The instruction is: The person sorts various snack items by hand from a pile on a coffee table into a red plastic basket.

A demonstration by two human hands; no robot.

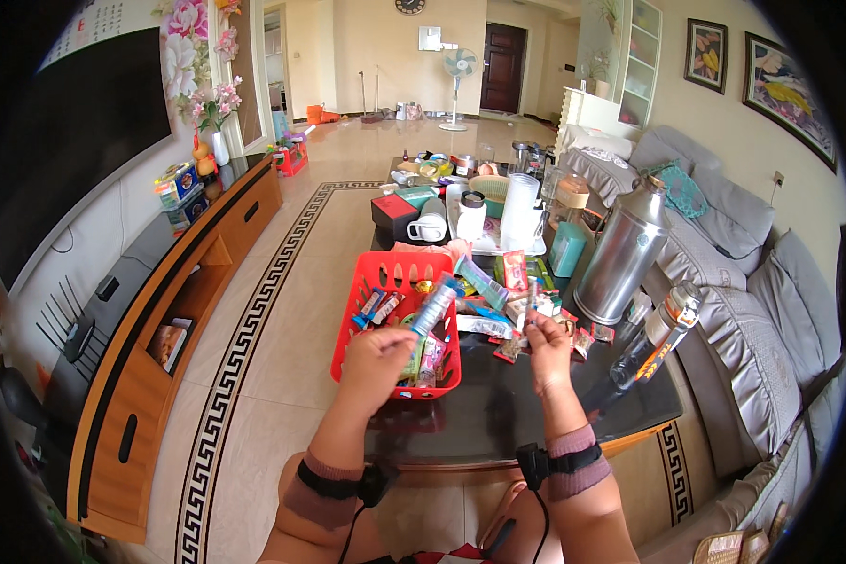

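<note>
My left hand [377,363] grips the lower end of a blue and silver wrapped packet [435,304], tilted over the right part of a red plastic basket [395,389]. Inside the basket lie small wrapped snacks, among them blue-ended ones [371,306] and a pink and clear packet [431,356]. My right hand [548,349] pinches a thin, narrow item [533,292] upright above the dark table [493,423]; what it is cannot be made out. Between the hands lie a white and blue packet [484,324], a teal and purple packet [481,282] and a red packet [515,270].
Behind the basket are a white tray [536,248] with a white cup [471,215] and a tall frosted container [519,211]. A steel thermos flask [624,250] and a clear bottle [656,338] stand to the right. A grey sofa [740,338] flanks the table.
</note>
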